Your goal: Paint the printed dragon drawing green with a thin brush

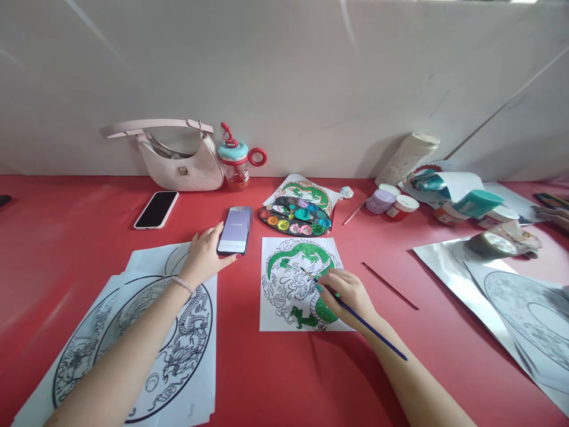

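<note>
My left hand (pixel 205 255) grips the lower end of a smartphone (pixel 233 231), fingers at its left edge and thumb at the bottom corner; its screen is lit. In my right hand (pixel 344 293) is a blue-handled paintbrush (pixel 371 328), closed in the fingers with the tip over a dragon line drawing (pixel 271 317). Parts of that dragon are painted green. Just behind the drawing sits a paint palette (pixel 296 217) with several colours in its wells. It overlaps another dragon picture (pixel 293 182) in green and orange.
Printed sheets (pixel 202 388) lie under my left forearm. A second phone (pixel 157 210), a white handbag (pixel 182 169) and a cup (pixel 237 169) stand left. A thin brush (pixel 391 286) lies right, near paint jars (pixel 381 200), a bottle (pixel 406 157) and more sheets (pixel 524 320). Another person's hand (pixel 553 214) shows far right.
</note>
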Demonstrator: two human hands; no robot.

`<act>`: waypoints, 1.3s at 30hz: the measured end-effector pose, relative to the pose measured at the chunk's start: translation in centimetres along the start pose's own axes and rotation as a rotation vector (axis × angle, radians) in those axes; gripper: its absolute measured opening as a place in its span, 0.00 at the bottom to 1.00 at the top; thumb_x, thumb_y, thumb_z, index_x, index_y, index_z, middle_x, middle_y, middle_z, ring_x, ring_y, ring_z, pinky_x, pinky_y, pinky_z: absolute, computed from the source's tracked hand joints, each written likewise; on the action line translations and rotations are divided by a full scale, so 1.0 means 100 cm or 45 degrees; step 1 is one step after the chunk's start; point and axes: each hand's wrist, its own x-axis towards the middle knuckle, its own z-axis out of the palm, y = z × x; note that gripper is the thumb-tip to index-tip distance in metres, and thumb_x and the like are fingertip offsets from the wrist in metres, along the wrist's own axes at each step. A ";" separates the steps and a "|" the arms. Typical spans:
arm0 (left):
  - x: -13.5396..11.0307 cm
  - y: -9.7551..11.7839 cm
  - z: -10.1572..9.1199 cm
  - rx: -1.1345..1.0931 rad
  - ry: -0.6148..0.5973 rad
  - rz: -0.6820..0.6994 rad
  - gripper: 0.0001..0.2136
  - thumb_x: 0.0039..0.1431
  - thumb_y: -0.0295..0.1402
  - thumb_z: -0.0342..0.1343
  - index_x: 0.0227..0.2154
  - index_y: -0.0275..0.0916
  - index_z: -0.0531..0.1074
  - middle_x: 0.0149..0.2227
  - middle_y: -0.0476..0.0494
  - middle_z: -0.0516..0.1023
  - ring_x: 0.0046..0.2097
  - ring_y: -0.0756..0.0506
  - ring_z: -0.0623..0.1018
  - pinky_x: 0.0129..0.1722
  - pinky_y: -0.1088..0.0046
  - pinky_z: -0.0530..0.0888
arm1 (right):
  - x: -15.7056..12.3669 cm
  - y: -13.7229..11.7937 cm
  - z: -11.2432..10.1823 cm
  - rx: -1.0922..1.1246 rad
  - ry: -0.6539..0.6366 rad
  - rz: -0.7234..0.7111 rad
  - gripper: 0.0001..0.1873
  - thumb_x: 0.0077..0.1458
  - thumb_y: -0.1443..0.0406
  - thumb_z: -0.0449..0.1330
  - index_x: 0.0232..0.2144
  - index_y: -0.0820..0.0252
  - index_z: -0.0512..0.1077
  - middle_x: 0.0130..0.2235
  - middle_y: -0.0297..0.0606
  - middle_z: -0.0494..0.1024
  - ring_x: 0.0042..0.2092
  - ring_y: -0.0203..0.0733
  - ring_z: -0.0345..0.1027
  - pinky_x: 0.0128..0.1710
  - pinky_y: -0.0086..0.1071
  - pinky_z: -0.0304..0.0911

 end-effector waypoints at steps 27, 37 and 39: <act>0.001 -0.002 0.001 -0.032 0.019 0.031 0.40 0.51 0.51 0.56 0.61 0.36 0.49 0.58 0.30 0.64 0.57 0.33 0.66 0.54 0.52 0.65 | 0.002 -0.002 -0.002 0.025 0.006 0.000 0.06 0.56 0.72 0.50 0.29 0.59 0.64 0.22 0.31 0.66 0.24 0.30 0.58 0.26 0.24 0.56; 0.001 -0.002 0.000 -0.028 0.017 0.028 0.40 0.51 0.51 0.57 0.61 0.36 0.49 0.59 0.30 0.64 0.58 0.34 0.66 0.55 0.52 0.64 | 0.003 -0.001 -0.003 0.010 0.007 -0.013 0.06 0.57 0.71 0.50 0.29 0.60 0.63 0.22 0.31 0.66 0.24 0.30 0.58 0.25 0.24 0.56; 0.001 -0.002 0.001 -0.028 0.018 0.029 0.40 0.51 0.51 0.57 0.61 0.36 0.49 0.59 0.30 0.64 0.58 0.34 0.66 0.55 0.52 0.64 | 0.003 -0.001 -0.003 0.004 0.011 -0.016 0.06 0.57 0.71 0.50 0.29 0.59 0.63 0.22 0.31 0.66 0.24 0.30 0.58 0.25 0.24 0.56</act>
